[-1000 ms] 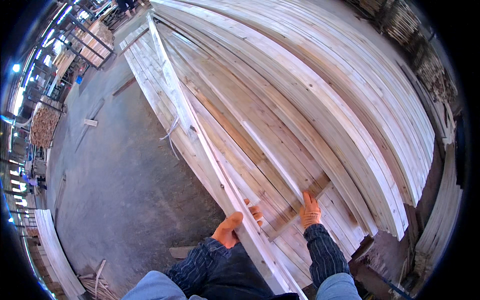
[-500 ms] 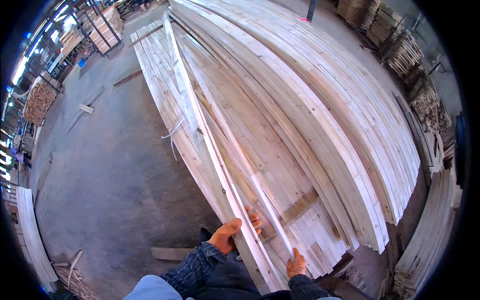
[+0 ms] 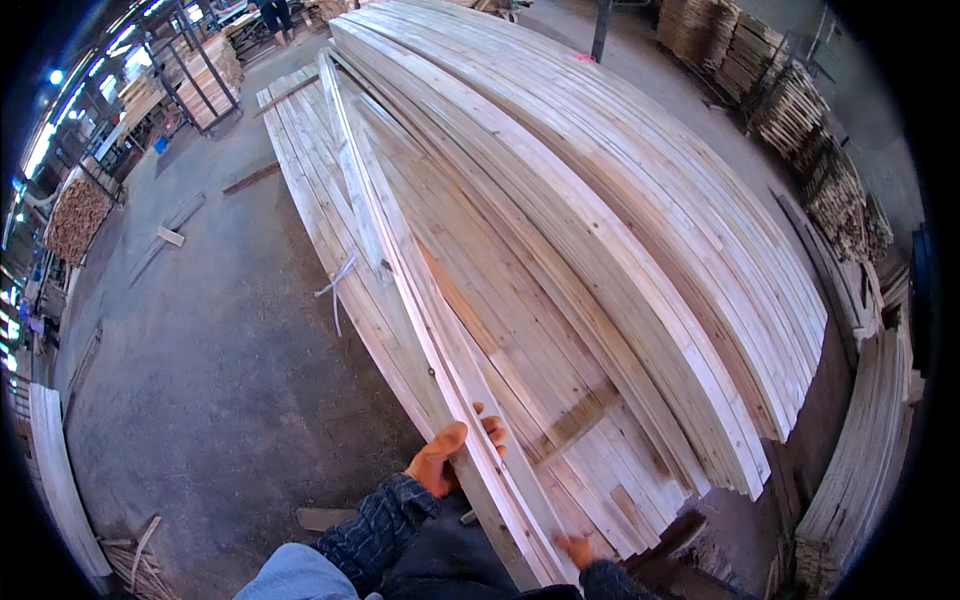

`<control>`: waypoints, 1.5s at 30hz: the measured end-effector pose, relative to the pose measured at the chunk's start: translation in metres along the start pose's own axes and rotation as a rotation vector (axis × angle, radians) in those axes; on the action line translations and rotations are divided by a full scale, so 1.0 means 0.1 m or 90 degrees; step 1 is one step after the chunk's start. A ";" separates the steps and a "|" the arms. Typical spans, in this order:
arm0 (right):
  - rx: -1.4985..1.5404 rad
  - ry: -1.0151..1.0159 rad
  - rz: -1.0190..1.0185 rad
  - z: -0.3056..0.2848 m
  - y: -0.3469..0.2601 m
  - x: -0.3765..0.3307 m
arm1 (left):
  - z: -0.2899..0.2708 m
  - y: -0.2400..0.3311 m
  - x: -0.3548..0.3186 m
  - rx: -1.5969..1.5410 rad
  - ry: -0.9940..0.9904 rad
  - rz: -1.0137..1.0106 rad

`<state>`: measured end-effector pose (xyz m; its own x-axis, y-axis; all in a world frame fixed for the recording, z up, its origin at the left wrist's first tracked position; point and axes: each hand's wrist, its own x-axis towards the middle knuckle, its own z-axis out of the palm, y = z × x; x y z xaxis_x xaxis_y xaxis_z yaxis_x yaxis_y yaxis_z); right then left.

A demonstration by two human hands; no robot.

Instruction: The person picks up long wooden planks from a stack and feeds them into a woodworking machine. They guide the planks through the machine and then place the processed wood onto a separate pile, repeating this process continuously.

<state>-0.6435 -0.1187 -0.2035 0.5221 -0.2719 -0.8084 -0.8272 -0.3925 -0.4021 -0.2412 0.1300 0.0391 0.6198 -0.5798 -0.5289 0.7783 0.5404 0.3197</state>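
Note:
Long pale wooden boards [image 3: 425, 330] run from the lower middle up toward the far end of a stack. My left hand [image 3: 438, 462], in an orange glove, is wrapped round them near the close end, thumb on the near side and fingertips showing on the far side. At the lower edge my right hand [image 3: 574, 550], also gloved in orange, grips the right-hand board [image 3: 525, 490], which lies close alongside the others. Part of the right hand is hidden behind the wood.
Beneath lie layers of flat boards [image 3: 540, 330], with a wooden crosspiece [image 3: 580, 420] on top. A taller board stack [image 3: 640, 220] rises to the right. A white strap [image 3: 338, 285] hangs at the left edge. Timber piles [image 3: 850, 460] line the right; wood scraps [image 3: 130, 560] lie lower left.
My right hand has moved left and down, bringing its board from a gap apart to close beside the boards in my left hand. The left hand keeps its hold.

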 end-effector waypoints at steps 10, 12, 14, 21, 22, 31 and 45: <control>0.570 -0.281 -0.311 -1.44 -3.97 0.66 | 0.08 -0.40 -0.33 0.076 -0.007 -0.190; 0.370 -0.291 -0.333 -1.32 -4.65 0.37 | -0.53 -0.76 -0.16 0.178 -0.046 -0.373; 0.302 -0.299 -0.306 -1.41 -4.74 0.07 | -0.21 -0.81 -0.17 0.289 -0.075 -0.419; -0.008 -0.010 -0.278 -1.35 -3.94 -0.71 | -0.63 -0.98 -0.12 0.802 -0.490 -0.325; -0.033 0.051 -0.285 -1.33 -3.64 -0.83 | -0.57 -0.88 -0.14 0.811 -0.470 -0.276; -0.273 0.334 -0.125 -1.28 -1.39 -2.45 | 0.22 1.20 0.80 1.526 -0.459 0.609; -0.125 0.429 -0.026 -0.16 0.09 -3.72 | -0.15 1.13 1.00 1.566 -0.898 0.476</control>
<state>-0.8413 -0.0352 0.1003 0.6194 -0.7142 -0.3261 -0.7846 -0.5481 -0.2898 -0.0926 0.1424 0.0101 -0.2710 -0.9615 -0.0459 -0.9396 0.2539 0.2297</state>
